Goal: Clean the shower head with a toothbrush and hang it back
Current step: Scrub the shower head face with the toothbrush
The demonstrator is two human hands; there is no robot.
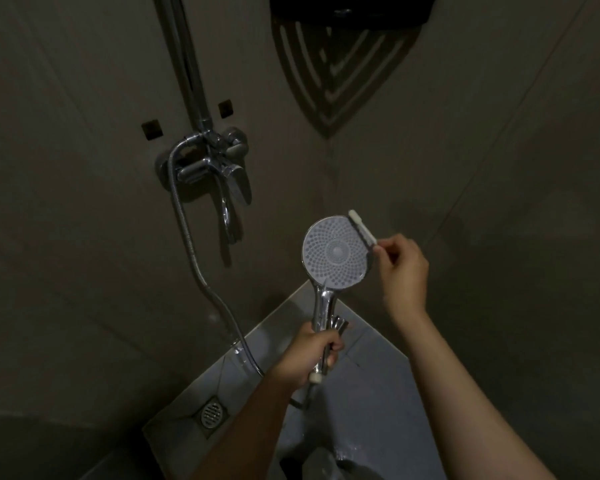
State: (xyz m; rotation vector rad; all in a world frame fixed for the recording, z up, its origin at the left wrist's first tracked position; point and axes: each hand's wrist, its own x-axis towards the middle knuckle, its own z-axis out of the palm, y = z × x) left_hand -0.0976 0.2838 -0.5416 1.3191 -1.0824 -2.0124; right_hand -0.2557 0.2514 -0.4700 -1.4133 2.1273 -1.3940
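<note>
Nearest to the camera, two bare forearms reach forward into a dim shower corner. The left hand [310,355] is closed firmly around the lower part of the chrome handle of the shower head [335,252], so the head stands upright in the air above the floor, with its round spray face turned toward the camera. The face is pale, with many small nozzles in rings around a smooth centre disc. At the bottom of the handle, just under the left hand, a small white connector joins the metal hose [191,244].

The right hand [400,268] pinches the handle of a white toothbrush [361,227] with its fingertips. The brush lies across the upper right edge of the spray face, its head pointing up and to the left, touching the rim there.

Below the hands is the grey tiled floor [371,382], wet in places, with a round metal drain [211,413] at the left.

Farther away, the hose curves up along the left wall to the chrome mixer tap [210,161], which has a lever and a downward spout. A vertical riser pipe [187,57] goes up from the tap. At the top of the corner a dark shelf [352,8] hangs, and it throws a slatted shadow on the wall under it.
</note>
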